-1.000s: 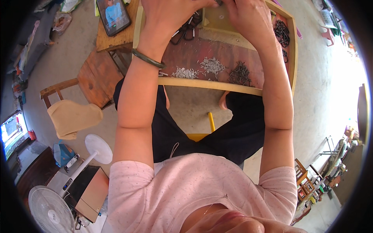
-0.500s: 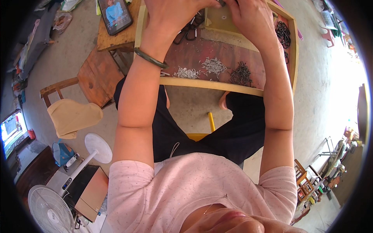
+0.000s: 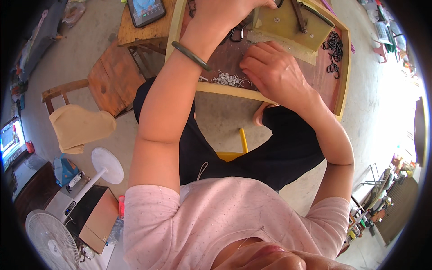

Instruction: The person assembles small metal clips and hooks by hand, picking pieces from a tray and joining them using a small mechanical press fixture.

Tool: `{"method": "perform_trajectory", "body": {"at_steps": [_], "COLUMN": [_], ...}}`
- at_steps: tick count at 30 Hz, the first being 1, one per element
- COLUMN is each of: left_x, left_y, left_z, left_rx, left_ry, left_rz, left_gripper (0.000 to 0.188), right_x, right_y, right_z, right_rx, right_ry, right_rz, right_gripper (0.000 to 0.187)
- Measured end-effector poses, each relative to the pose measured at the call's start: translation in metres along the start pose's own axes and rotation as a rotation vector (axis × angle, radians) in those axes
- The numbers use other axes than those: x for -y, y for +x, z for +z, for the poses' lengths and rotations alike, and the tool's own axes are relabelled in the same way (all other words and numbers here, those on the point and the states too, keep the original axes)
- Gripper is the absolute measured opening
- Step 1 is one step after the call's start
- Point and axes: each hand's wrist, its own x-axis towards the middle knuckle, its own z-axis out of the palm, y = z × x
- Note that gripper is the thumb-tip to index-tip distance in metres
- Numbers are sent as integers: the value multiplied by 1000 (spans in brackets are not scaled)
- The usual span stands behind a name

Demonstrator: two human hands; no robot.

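My left hand (image 3: 243,8), with a dark green bangle (image 3: 191,56) at its wrist, reaches over the tray to the upper edge, where most of its fingers are cut off. Its fingertip meets a dark curved piece (image 3: 280,3), too cropped to name. Low over the tray's near side is my right hand (image 3: 275,69), fingers bent and drawn together, their tips hidden. Beside it lies a heap of small pale metal pins (image 3: 228,79). The hand covers the tray surface to the right of the heap. Black carabiners (image 3: 237,33) lie beyond, under the left hand.
The wooden-rimmed tray (image 3: 345,67) holds a yellowish block with a metal bar (image 3: 300,17) and black hooks (image 3: 333,47) at its right. A phone (image 3: 146,11) rests on a wooden stool (image 3: 155,32) to the left. A wooden chair (image 3: 114,76) and white fan (image 3: 51,245) stand farther left.
My right hand has left my left hand and come down to the tray's near side, covering the dark heap and the second pale heap. The left hand stays near the top edge.
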Motion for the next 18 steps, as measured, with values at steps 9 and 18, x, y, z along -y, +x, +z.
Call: {"method": "perform_trajectory", "body": {"at_steps": [9, 18], "left_x": [1, -1], "left_y": [0, 2], "left_z": [1, -1], "left_rx": [4, 35], "left_ry": [81, 8], "left_rz": [11, -18], "left_gripper": [59, 60], "right_x": [-1, 0], "right_y": [7, 26], "right_z": [2, -3], "right_rx": [126, 289], "right_ry": [-25, -149], "right_rz": [-150, -377], "right_gripper": [7, 6]}}
